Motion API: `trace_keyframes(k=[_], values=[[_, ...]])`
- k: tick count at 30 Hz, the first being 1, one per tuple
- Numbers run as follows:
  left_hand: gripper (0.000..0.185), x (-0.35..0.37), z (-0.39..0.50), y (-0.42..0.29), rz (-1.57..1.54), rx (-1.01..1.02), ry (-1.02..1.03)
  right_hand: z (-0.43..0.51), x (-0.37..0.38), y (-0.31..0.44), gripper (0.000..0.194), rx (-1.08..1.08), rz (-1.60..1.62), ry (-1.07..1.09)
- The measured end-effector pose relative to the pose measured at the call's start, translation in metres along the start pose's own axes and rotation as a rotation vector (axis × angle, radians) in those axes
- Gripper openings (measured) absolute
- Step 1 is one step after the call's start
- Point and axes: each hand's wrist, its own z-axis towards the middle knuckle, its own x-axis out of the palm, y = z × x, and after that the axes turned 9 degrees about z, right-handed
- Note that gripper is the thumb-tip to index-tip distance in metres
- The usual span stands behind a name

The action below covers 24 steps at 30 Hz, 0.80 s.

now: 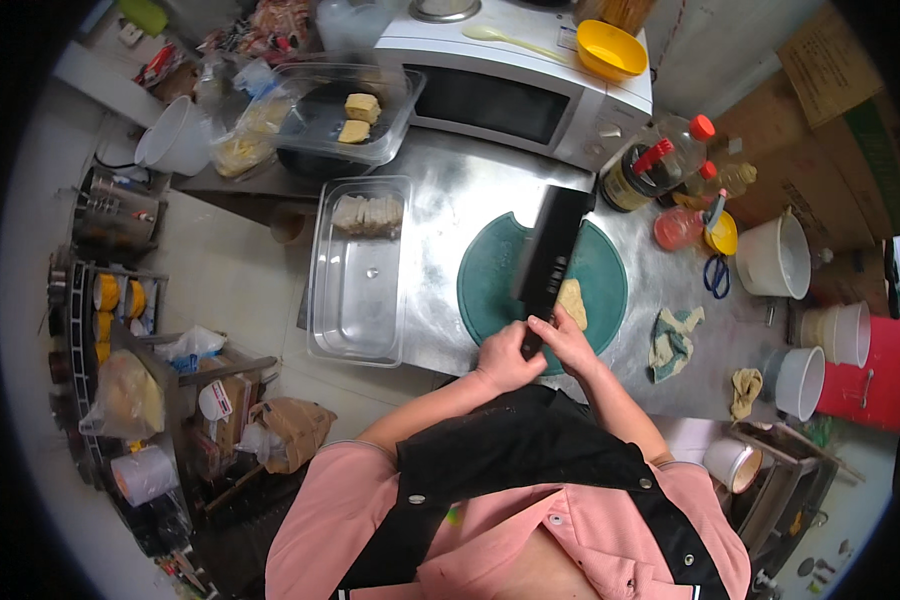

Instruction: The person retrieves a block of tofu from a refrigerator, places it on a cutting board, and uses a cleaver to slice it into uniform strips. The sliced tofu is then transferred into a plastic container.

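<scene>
A cleaver with a black blade [553, 244] is held above a round green cutting board [487, 289], its blade pointing away from me. My left hand [511, 358] is wrapped around its dark handle. Close beside it, my right hand [568, 343] grips the handle near the base of the blade. On the board, a pale yellow block of food [572, 306] lies just right of the cleaver, partly hidden by it and by my right hand. Left of the board, a clear plastic tub [360, 315] holds a row of pale slices [367, 215] at its far end.
Another clear tub [397, 142] contains several yellow blocks [361, 109]. A white microwave [495, 97] stands at the back, carrying a yellow bowl [612, 49]. Bottles [630, 176], blue-handled scissors [716, 276], a cloth [673, 345] and white buckets [772, 255] occupy the right side.
</scene>
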Motion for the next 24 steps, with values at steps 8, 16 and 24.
trace_keyframes(k=[8, 16, 24], values=[[0.056, 0.010, 0.013, -0.015, -0.007, 0.318, 0.146, -0.031, -0.069, 0.017, 0.025, -0.155, 0.078, -0.221], [0.110, 0.037, 0.057, -0.023, 0.587, 0.097, 0.341, -0.067, -0.115, -0.028, 0.014, 0.016, -0.131, -0.337], [0.094, 0.019, 0.071, -0.014, 0.511, 0.414, 0.398, -0.068, -0.118, -0.051, 0.038, 0.071, -0.322, -0.337]])
